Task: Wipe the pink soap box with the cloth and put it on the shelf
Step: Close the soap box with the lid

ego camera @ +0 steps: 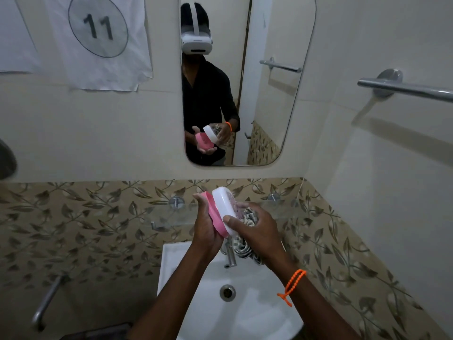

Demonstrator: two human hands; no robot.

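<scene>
Above one sink (257, 315): two hands (206, 231) (257, 231), one soap box (220, 212), one cloth (250, 217).

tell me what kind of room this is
Most likely a small bathroom: a white washbasin with a tap sits below a wall mirror, and a metal towel rail is fixed to the tiled wall on the right.

A clear glass shelf (171, 214) on metal pegs spans the leaf-patterned tiles above the white sink (176, 263).
</scene>
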